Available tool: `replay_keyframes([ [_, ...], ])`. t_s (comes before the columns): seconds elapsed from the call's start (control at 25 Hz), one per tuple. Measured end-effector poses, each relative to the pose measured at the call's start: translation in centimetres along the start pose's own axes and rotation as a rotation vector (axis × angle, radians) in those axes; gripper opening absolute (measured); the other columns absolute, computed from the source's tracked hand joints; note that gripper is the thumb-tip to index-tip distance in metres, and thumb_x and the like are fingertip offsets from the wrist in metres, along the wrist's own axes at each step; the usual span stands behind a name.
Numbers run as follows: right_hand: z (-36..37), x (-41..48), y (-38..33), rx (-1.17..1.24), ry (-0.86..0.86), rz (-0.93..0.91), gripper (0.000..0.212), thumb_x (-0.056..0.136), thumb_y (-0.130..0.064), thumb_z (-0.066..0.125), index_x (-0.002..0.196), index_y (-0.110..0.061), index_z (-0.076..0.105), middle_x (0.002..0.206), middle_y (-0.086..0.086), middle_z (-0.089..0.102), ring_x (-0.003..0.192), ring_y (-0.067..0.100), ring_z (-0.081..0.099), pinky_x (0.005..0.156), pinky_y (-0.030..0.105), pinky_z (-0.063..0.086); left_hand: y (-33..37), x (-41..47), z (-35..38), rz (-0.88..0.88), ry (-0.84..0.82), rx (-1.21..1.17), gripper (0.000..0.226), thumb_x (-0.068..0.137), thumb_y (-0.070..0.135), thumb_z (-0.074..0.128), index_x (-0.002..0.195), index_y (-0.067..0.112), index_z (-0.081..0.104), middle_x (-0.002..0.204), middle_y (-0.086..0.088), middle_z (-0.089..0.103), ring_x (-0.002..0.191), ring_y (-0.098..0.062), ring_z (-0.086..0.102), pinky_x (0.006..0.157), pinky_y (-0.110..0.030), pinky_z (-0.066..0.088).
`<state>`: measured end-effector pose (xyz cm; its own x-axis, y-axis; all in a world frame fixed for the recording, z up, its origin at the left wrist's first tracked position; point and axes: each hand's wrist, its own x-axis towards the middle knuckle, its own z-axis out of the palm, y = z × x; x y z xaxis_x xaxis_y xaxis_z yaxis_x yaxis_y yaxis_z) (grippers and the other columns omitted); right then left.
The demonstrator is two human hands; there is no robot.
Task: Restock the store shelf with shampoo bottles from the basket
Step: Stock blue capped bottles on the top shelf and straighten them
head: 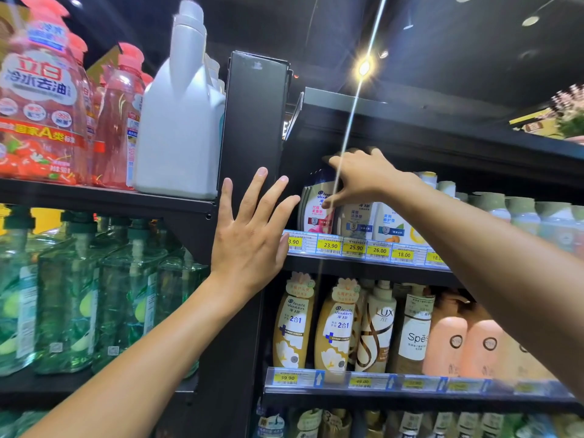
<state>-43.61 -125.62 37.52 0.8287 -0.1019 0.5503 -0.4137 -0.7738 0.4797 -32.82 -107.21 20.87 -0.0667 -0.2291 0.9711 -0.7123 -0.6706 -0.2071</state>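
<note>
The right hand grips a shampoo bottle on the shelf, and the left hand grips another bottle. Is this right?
In the head view the left hand grips nothing; it is open, fingers spread, at the black post. The right hand does grip the shampoo bottle.

Black steel shelving (252, 121). Upper right shelf (363, 263): white shampoo bottles (360, 216) upright in a tight row behind yellow price tags (355, 247). Next shelf down: gold 2-in-1 bottles (294, 324), LUX bottle (377, 327), Spes bottle (414, 333), pink bottles (448, 343). Left bay, top: white jug (180, 121), pink detergent bottles (41, 105). Below: green pump bottles (66, 295).
</note>
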Motion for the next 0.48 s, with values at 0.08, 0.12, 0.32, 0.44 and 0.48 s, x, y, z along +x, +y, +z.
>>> replay_keyframes([
  [0.08,-0.4,-1.0,0.2,0.033,0.063,0.005,0.095,0.079,-0.072,0.068,0.153,-0.022,0.038,0.151,0.004,0.05,0.142,0.029,0.041,0.117,0.056,0.025,0.0,0.0,-0.1,0.009,-0.028,0.0,0.061,0.093,0.041,0.063,0.15,0.024,0.048,0.168,-0.002,0.031,0.161,-0.03,0.011,0.123,-0.069,0.009],
  [0.12,-0.5,-1.8,0.2,0.07,0.133,0.003,0.085,0.081,-0.068,0.069,0.149,-0.024,0.045,0.147,0.002,0.053,0.14,0.027,0.042,0.116,0.054,0.026,0.0,0.0,-0.3,0.022,-0.04,-0.009,0.062,0.094,0.044,0.061,0.151,0.026,0.046,0.169,-0.003,0.03,0.161,-0.031,0.01,0.123,-0.069,0.009],
  [0.32,1.5,-8.6,-3.8,0.357,0.526,-0.083,0.029,0.086,-0.041,0.074,0.111,-0.028,0.069,0.119,-0.006,0.065,0.118,0.024,0.056,0.094,0.04,0.037,-2.1,-4.2,-2.2,0.067,-0.097,-0.186,0.062,0.099,0.048,0.059,0.154,0.024,0.046,0.169,-0.008,0.029,0.159,-0.034,0.015,0.126,-0.062,0.014],
  [0.44,4.3,-12.7,-8.7,0.425,0.574,-0.156,0.033,0.087,-0.039,0.074,0.116,-0.024,0.068,0.125,-0.002,0.063,0.12,0.025,0.056,0.094,0.044,0.043,-4.1,-9.4,-3.6,0.087,-0.146,-0.184,0.063,0.098,0.046,0.062,0.154,0.02,0.047,0.169,-0.01,0.029,0.159,-0.035,0.017,0.124,-0.063,0.018],
  [0.48,5.4,-13.8,-10.9,0.448,0.566,-0.173,0.037,0.087,-0.039,0.074,0.119,-0.023,0.068,0.129,-0.001,0.061,0.122,0.026,0.055,0.096,0.045,0.043,-5.0,-11.3,-4.2,0.088,-0.175,-0.174,0.064,0.098,0.046,0.062,0.154,0.02,0.047,0.169,-0.01,0.029,0.159,-0.035,0.018,0.123,-0.064,0.02],
])
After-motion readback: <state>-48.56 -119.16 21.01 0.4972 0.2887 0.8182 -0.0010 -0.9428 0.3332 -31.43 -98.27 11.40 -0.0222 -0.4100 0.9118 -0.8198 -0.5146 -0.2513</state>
